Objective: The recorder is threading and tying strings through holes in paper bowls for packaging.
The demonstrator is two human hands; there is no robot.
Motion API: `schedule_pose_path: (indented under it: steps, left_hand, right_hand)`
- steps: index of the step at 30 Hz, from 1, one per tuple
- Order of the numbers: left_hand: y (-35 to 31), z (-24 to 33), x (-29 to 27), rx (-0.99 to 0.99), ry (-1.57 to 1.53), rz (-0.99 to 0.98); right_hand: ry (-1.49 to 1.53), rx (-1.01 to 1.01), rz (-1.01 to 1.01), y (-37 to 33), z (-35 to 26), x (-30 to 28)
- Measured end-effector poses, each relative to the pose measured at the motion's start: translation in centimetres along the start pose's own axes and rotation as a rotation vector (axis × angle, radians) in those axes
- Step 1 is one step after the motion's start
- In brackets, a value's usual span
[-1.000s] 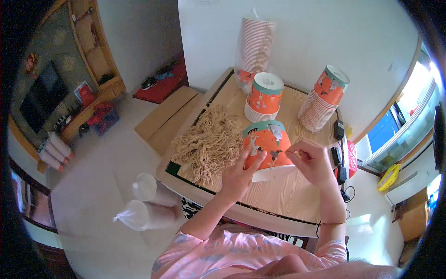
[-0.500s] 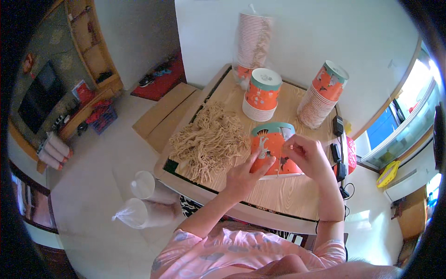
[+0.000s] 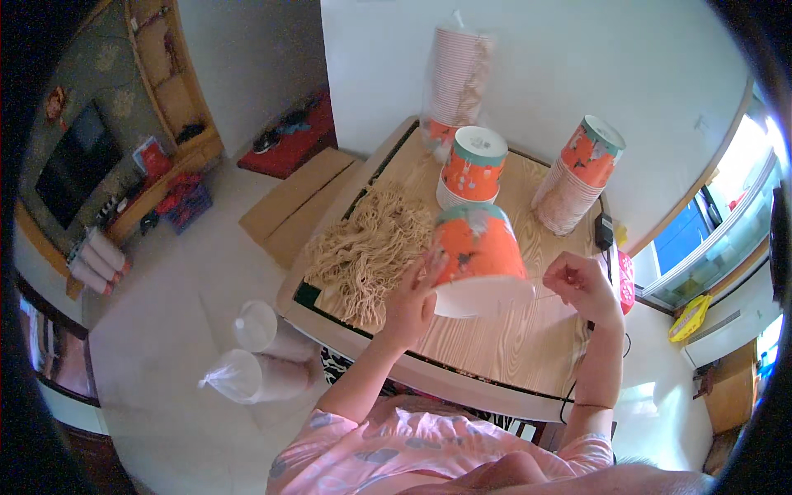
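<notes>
My left hand [image 3: 410,304] grips the left side of an orange paper bucket [image 3: 485,250] with a green band. The bucket is tilted, its white open rim turned toward me and its closed end away. To its right, my right hand [image 3: 584,290] is closed in a pinch, apart from the bucket. A thin pale string [image 3: 544,295] appears to run between those fingers and the bucket's rim; its ends are hard to make out. Left of the bucket, a tangled heap of beige strings [image 3: 371,247] lies on the wood-grain table [image 3: 503,355].
Behind the held bucket stands a short upside-down bucket stack [image 3: 473,169]. A tall bagged stack [image 3: 459,78] is at the back, another stack [image 3: 580,177] at the back right. A black adapter [image 3: 605,232] sits at the right edge. Bagged stacks [image 3: 256,375] lie left of the table.
The bucket has tipped, so its white rim now faces me. My right hand has moved right, away from the bucket's side, while my left hand has shifted slightly left with its grip.
</notes>
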State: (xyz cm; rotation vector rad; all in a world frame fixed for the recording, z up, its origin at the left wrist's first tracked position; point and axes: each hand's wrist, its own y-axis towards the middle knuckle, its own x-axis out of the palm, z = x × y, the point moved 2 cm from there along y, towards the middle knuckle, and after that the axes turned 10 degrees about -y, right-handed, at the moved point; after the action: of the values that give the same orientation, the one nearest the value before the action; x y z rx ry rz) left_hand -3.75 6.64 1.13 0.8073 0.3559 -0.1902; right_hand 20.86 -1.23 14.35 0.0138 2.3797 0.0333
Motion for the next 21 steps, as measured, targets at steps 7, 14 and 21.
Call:
schedule_pose_path:
  steps: [7,14,21]
  left_hand:
    - [-0.1,1.9,0.4,0.223,-0.071,-0.135]
    - [1.0,1.1,1.1,0.302,-0.192,-0.019]
    - [1.6,-1.1,3.5,0.140,-0.181,-0.003]
  right_hand:
    - [-0.246,-0.131,0.210,1.0,2.6,-2.0]
    - [-0.100,-0.139,0.010,4.1,2.6,-3.9]
    - [0.021,-0.192,-0.047,6.3,2.9,-5.4]
